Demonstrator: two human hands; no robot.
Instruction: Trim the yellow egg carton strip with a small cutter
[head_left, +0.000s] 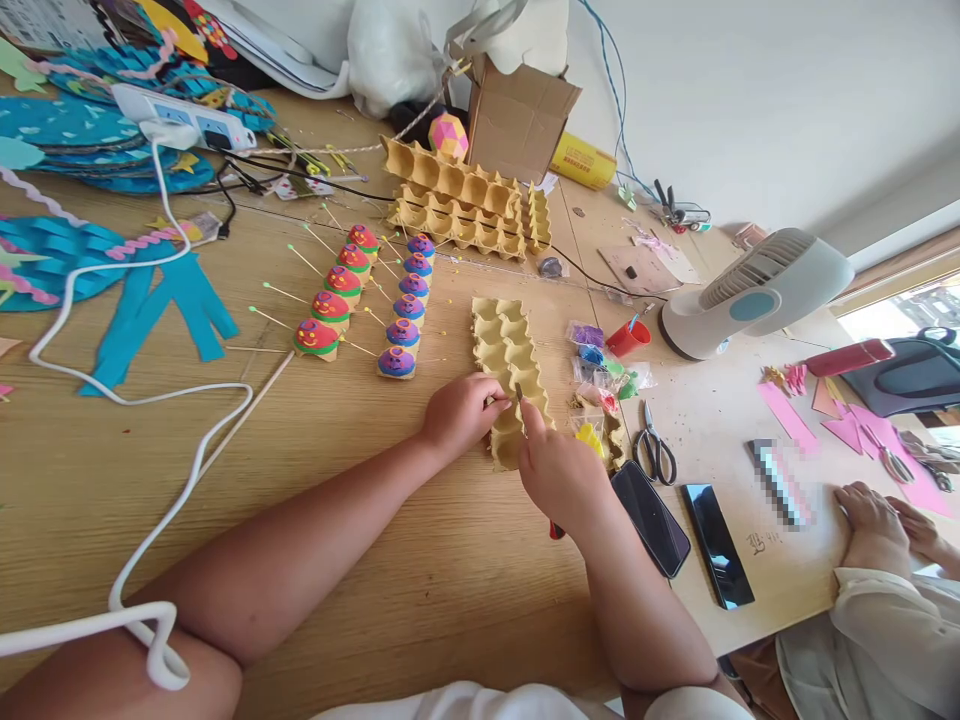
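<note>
A tan egg carton (501,352) lies open side up on the wooden table, its cups in two rows. My left hand (466,410) is closed on the carton's left edge, thumb and fingers pinched together. From the right, my right hand (562,475) grips a knife (518,392), forefinger stretched along it. The knife's narrow metal tip meets the carton near my left fingertips, and a red and black handle end shows below my palm. Left of the carton stand a row of red and green painted carton cups (330,304) and a purple and blue row (405,333), with faces and stick feelers.
Bags of coloured clay (592,355), a red cup (628,338), scissors (655,445) and two phones (651,520) lie on the right. Beyond stand a white fan (750,290) and more egg cartons (457,215). A white cable (161,390) crosses the left side. Another person's hands (874,520) rest at right.
</note>
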